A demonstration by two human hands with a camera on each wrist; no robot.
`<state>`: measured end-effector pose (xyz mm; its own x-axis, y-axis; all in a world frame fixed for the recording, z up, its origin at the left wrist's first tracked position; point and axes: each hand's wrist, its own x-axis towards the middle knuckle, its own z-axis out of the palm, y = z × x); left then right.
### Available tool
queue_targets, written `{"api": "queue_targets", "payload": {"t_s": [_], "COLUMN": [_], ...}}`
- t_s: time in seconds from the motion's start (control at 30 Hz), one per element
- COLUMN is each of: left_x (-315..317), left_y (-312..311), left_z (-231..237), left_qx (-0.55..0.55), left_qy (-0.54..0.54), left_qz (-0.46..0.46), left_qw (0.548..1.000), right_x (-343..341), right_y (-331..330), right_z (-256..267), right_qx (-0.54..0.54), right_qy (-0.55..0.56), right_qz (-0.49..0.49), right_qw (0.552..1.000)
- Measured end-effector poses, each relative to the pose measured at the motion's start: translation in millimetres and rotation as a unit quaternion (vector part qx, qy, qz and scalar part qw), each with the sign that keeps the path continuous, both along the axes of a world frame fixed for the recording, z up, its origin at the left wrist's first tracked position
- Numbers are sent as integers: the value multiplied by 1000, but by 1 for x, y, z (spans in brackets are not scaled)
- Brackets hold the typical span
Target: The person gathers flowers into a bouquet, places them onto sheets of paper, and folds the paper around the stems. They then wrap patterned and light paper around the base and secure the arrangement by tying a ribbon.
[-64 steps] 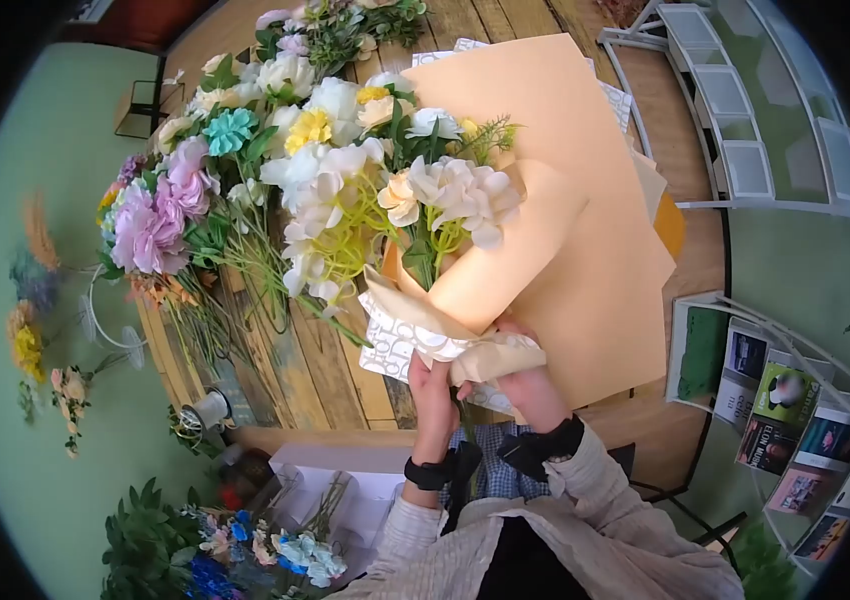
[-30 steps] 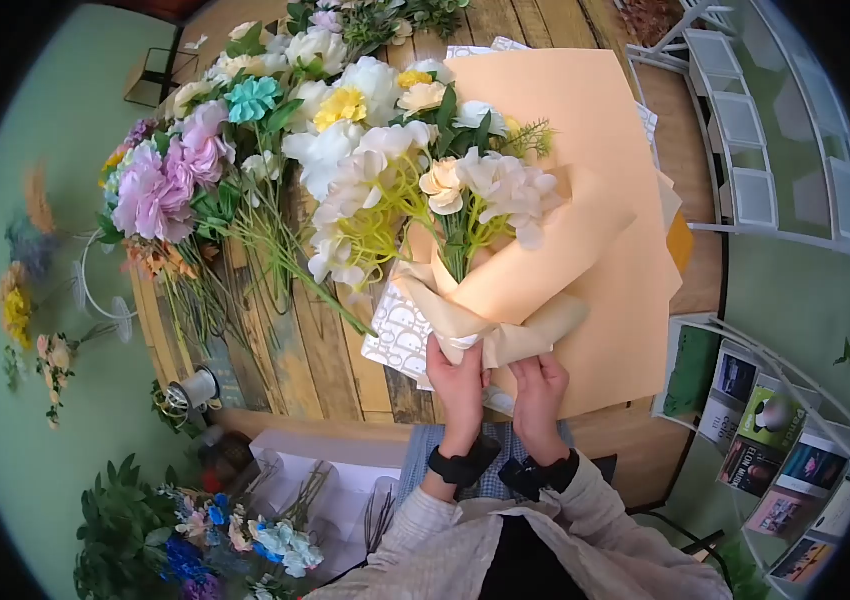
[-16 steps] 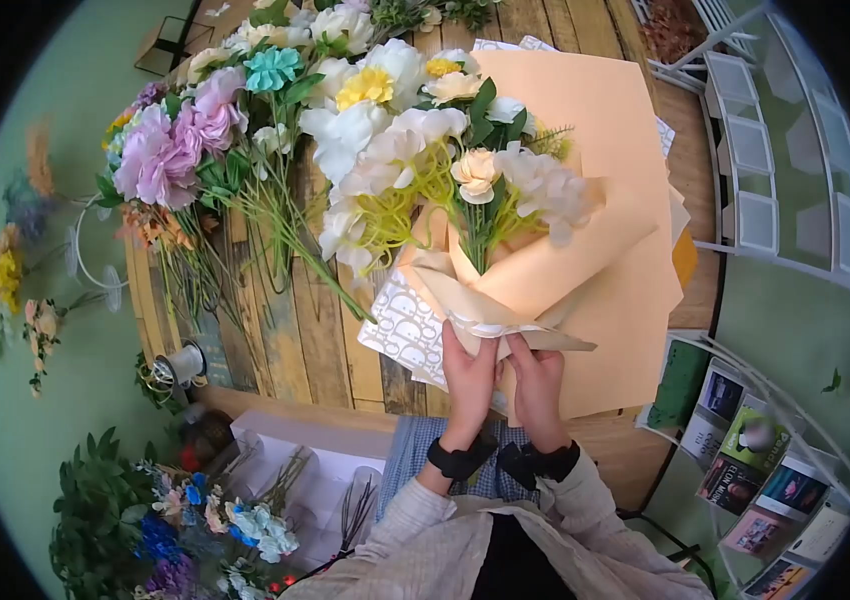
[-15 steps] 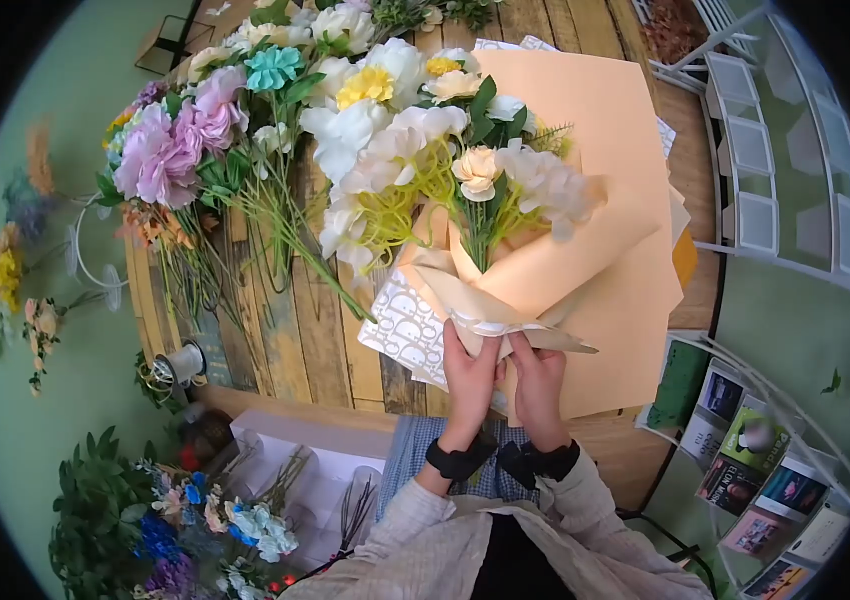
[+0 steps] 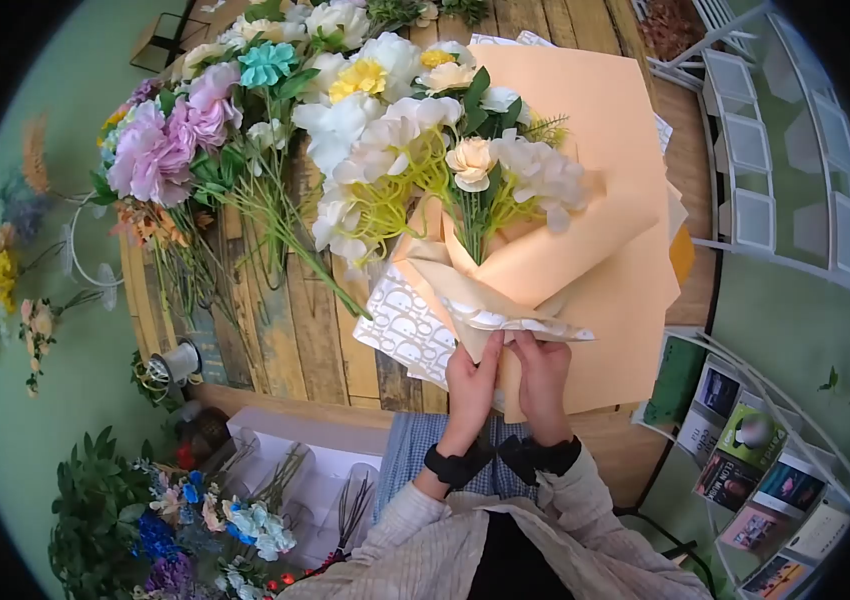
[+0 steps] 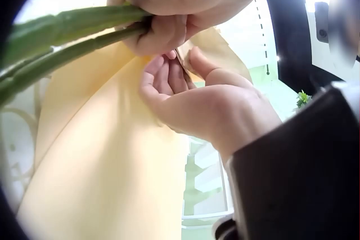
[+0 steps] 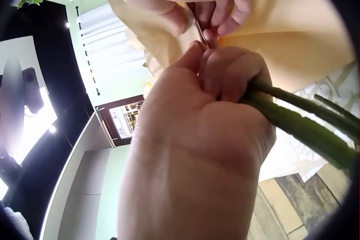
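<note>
A bouquet of white and cream artificial flowers (image 5: 471, 163) lies in folded peach wrapping paper (image 5: 585, 245) on the table. The left hand (image 5: 471, 390) is at the gathered base, fingers curled round the green stems (image 6: 84, 23), which stick out past the palm in both wrist views. Beside it, the right hand (image 5: 543, 380) pinches the paper's folded edge between thumb and fingers; the right wrist view shows this close to the left thumb. A turned-over paper flap with a white patterned underside (image 5: 545, 326) lies just above both thumbs.
Beneath the bouquet are large peach sheets (image 5: 595, 110) and a white patterned sheet (image 5: 407, 325). Loose artificial flowers (image 5: 160, 150) cover the table's left side. A spool (image 5: 177, 362) sits near the front left edge. Below stands a white box (image 5: 335, 470) with stems; racks flank the right side.
The right hand, earlier farther under the flap, has come beside the left hand at the base. The flap has been drawn flatter and now points right. The left hand keeps hold of the base.
</note>
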<state>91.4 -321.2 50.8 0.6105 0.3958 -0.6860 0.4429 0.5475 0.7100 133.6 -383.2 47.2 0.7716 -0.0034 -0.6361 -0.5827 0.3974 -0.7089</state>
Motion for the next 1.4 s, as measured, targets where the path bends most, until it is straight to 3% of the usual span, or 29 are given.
{"api": "queue_targets", "payload": {"t_s": [0.07, 0.1, 0.17, 0.3, 0.4, 0.47, 0.5, 0.57, 0.7, 0.77, 0.8, 0.87, 0.9, 0.97, 1.07, 1.3, 1.4], "left_x": [1, 1, 2, 2, 3, 3, 2, 0, 3, -2, -4, -5, -4, -2, -6, -5, 3], "left_y": [-6, -10, -16, -17, -15, -11, -11, -11, -13, -18, -18, -18, -18, -18, -14, -14, -12], "left_z": [-3, -6, -13, -16, -11, -4, -6, -8, -2, -7, -8, -8, -7, -5, -4, -12, -8], "left_qx": [102, 101, 183, 182, 193, 130, 130, 150, 184, 210, 210, 205, 205, 257, 215, 254, 195], "left_qy": [1, 1, -9, -3, 5, 44, 44, 37, 15, 23, 23, 10, 10, -31, -23, -4, 23], "left_qz": [-13, -15, 12, 16, 7, -26, -25, -40, -55, -69, -69, -78, -77, -43, -62, -67, -53], "left_qw": [995, 995, 983, 983, 981, 990, 990, 987, 981, 975, 975, 976, 976, 965, 974, 965, 979], "right_x": [4, 2, -1, -1, -2, -2, -2, -1, 10, 18, 21, 26, 28, 34, 37, 48, 56], "right_y": [2, 0, -3, 0, -2, -7, -9, -14, -4, 6, 8, 10, 11, 13, 9, 2, -4], "right_z": [1, -1, -8, -4, 3, 4, 5, 9, 25, 35, 31, 22, 24, 33, 32, 30, 39], "right_qx": [-32, -32, -151, -117, -211, -313, -313, -271, -335, -423, -423, -419, -419, -334, -265, -220, -154], "right_qy": [-40, -40, -1, -41, -57, -129, -129, -207, -222, -163, -163, -295, -296, -224, -260, -230, -188], "right_qz": [-17, -19, 72, 45, 27, 16, 17, 171, 216, 265, 265, 334, 334, 395, 389, 419, 436], "right_qw": [999, 998, 986, 991, 975, 941, 941, 924, 890, 851, 851, 791, 791, 826, 843, 850, 866]}}
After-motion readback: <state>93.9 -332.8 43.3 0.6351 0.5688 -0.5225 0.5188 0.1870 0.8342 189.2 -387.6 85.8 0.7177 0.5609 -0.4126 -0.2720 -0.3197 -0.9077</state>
